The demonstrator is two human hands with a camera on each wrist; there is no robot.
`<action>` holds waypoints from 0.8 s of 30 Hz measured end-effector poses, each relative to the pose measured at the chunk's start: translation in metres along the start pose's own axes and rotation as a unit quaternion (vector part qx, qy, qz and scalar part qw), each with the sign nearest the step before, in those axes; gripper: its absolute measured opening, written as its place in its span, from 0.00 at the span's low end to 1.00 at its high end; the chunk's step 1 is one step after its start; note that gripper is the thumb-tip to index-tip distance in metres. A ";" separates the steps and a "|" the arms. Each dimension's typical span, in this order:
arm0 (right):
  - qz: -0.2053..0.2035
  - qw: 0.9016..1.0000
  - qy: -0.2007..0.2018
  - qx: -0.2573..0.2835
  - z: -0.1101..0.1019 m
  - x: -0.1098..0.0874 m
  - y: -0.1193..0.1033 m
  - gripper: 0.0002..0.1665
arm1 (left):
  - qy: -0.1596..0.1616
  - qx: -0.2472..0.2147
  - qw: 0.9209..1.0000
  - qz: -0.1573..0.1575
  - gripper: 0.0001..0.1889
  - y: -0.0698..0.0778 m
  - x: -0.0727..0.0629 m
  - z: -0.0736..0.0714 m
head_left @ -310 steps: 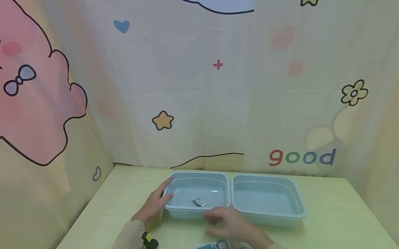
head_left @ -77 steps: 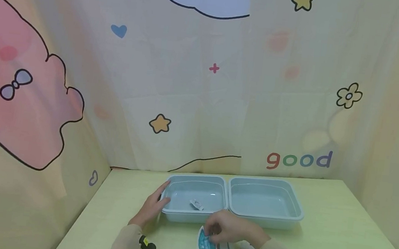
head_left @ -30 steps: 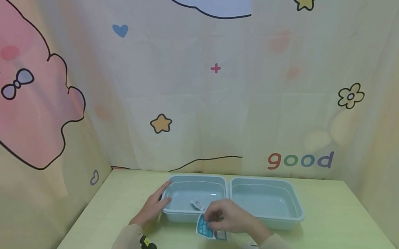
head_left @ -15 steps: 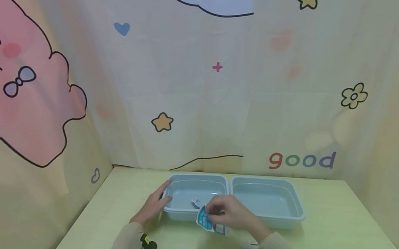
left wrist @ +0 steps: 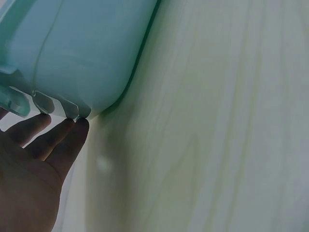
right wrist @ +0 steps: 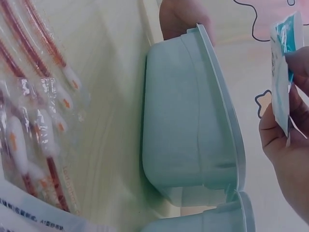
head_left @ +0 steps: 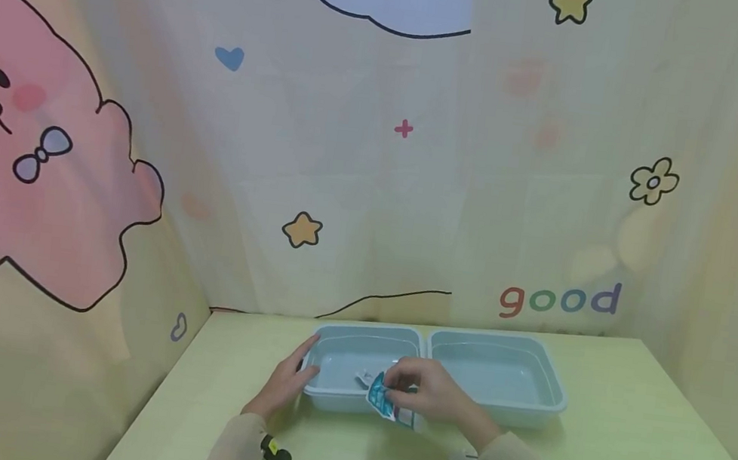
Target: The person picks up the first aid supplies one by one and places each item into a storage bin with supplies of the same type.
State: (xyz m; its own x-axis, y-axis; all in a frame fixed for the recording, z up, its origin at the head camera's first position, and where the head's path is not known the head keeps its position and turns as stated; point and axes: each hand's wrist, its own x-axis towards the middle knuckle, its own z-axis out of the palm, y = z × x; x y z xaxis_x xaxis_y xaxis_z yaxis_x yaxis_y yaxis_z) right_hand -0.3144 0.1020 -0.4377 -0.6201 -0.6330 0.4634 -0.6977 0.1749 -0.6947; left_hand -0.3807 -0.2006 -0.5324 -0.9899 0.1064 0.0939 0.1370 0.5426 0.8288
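The right hand point(head_left: 427, 393) pinches a blue-and-white packet point(head_left: 380, 397) between thumb and fingers, holding it raised above the worktop point(head_left: 631, 449), at the front edge of the left blue tray point(head_left: 335, 359). A small white item point(head_left: 363, 378) lies inside that tray. The left hand point(head_left: 283, 381) rests against the tray's left side, its fingers fairly straight and slightly spread. The right tray point(head_left: 485, 376) stands just beside it. Wrapped cotton swabs point(right wrist: 19, 142) lie near the right wrist.
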 end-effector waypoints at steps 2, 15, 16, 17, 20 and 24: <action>0.006 1.000 0.009 -0.001 0.002 -0.001 0.000 0.05 | -0.001 -0.001 1.000 0.002 0.34 -0.001 -0.001 0.000; 0.064 0.998 0.028 0.007 0.004 0.003 0.006 0.05 | 0.000 0.004 1.000 0.012 0.34 -0.003 0.001 0.001; 0.069 0.997 0.029 0.005 0.004 0.003 0.010 0.05 | 0.000 0.005 1.000 0.012 0.34 -0.003 0.000 0.001; 0.071 0.997 0.031 0.001 0.005 0.003 0.015 0.05 | 0.000 0.004 1.000 0.011 0.34 -0.003 0.000 0.001; 0.077 0.996 0.039 -0.011 0.007 0.004 0.028 0.05 | 0.001 0.000 1.000 0.010 0.34 -0.002 0.000 0.001; 0.079 0.996 0.046 -0.014 0.008 0.006 0.036 0.05 | 0.001 -0.004 1.000 0.009 0.34 -0.002 0.000 0.001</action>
State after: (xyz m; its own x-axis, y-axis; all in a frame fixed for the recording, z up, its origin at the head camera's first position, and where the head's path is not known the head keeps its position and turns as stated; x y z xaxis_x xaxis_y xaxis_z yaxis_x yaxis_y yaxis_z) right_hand -0.3401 0.0991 -0.4641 -0.7526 -0.5242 0.3985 -0.5976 0.2893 -0.7478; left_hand -0.3811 -0.2009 -0.5344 -0.9872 0.1143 0.1112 0.1554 0.5335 0.8314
